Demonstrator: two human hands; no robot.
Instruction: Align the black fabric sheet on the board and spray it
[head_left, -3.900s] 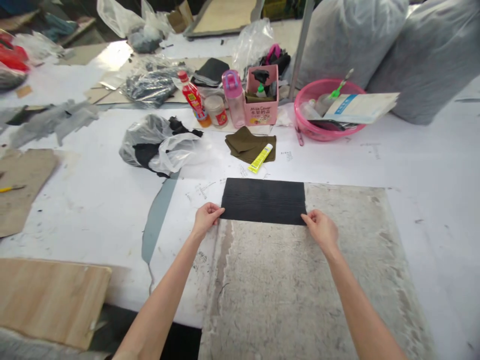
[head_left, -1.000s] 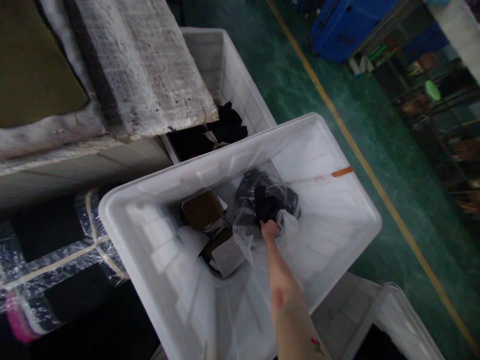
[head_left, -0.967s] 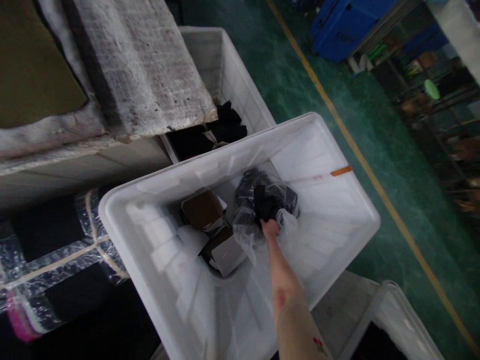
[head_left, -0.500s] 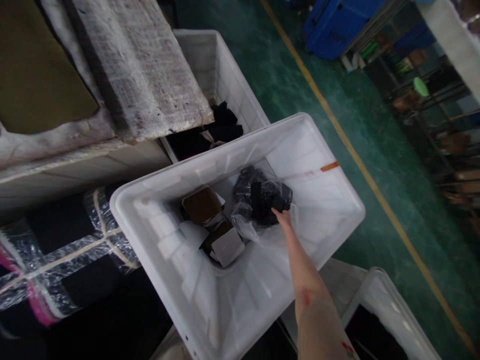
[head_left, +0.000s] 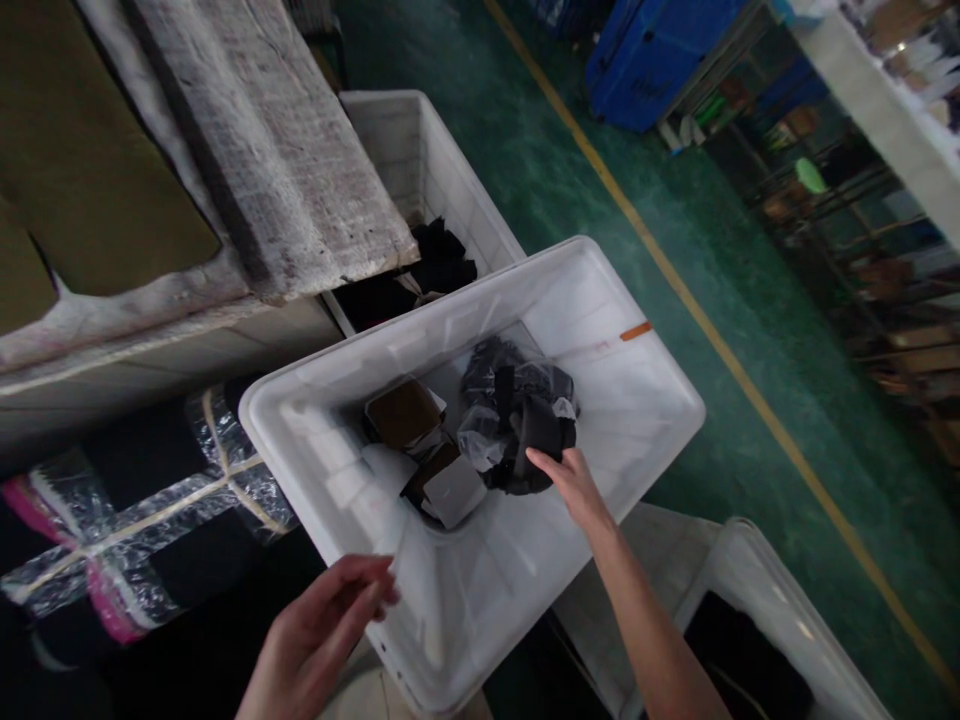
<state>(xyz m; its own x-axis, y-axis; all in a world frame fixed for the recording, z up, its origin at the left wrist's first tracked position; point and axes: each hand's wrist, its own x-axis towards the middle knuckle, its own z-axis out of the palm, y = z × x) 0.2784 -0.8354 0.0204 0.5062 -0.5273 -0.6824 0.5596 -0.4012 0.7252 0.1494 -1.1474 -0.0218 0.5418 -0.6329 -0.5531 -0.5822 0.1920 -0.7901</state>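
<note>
Dark cloth [head_left: 541, 428], black or nearly so, is in the right hand [head_left: 574, 480], the thumb closed over its near side and the other fingers mostly hidden behind it. The piece is above a clear plastic bag [head_left: 480, 442] of more black material, inside a white plastic bin [head_left: 630, 390]. The left hand [head_left: 330, 625] is partly open at the bin's near-left edge, fingers loosely curled and thumb close to them, with nothing visible in its grasp.

Left of the right hand, in the same bin, lie a brown box [head_left: 405, 413] and, nearer the left hand, a pale card piece [head_left: 454, 492]. An orange strip [head_left: 636, 331] marks the rim beyond the right hand.

Farther off, ahead of both hands, a second white bin [head_left: 469, 175] contains black fabric [head_left: 442, 265], partly under a worn tabletop [head_left: 330, 190] bearing olive cloth [head_left: 127, 210]. Beside the left hand, farther left, is a film-wrapped, corded bundle [head_left: 199, 555]. Green floor [head_left: 750, 290] with a yellow line [head_left: 645, 230] extends past the right hand.
</note>
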